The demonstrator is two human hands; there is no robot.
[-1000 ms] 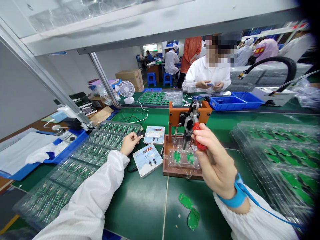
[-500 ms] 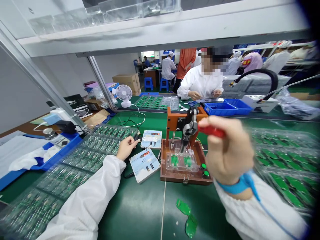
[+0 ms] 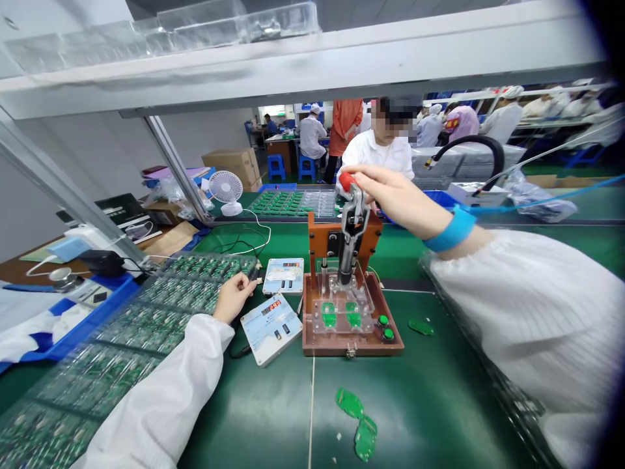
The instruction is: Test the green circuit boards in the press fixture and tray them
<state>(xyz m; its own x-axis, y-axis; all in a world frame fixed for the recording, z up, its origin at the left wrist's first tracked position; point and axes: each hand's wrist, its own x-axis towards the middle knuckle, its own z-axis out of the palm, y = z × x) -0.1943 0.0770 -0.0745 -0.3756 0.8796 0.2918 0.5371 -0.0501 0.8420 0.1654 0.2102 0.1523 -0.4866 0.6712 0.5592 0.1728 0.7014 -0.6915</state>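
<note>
My right hand [image 3: 385, 192], with a blue wrist strap, is closed over the red handle [image 3: 347, 181] of a toggle clamp [image 3: 352, 225]. The handle stands upright above an orange-framed test fixture [image 3: 312, 348] with a brown box base. In the fixture's clear plate lie two small green circuit boards [image 3: 329, 315]. My left hand [image 3: 234, 296] is closed in a pinch beside the counter boxes; what its fingertips hold, if anything, is too small to make out. One counter box [image 3: 271, 329] lies in front of another counter box [image 3: 283, 276], both with red digits.
A tray of circuit boards [image 3: 161, 306] extends along the left. Loose green boards [image 3: 365, 438] lie in front of the fixture, and another board [image 3: 420, 327] to its right. A white fan [image 3: 226, 187] stands behind. A co-worker [image 3: 378, 146] sits opposite. An overhead shelf [image 3: 293, 68] crosses above.
My right hand has moved left and up, swinging the red handle from roughly level to upright. My left hand stays by the counter boxes. The view has shifted slightly.
</note>
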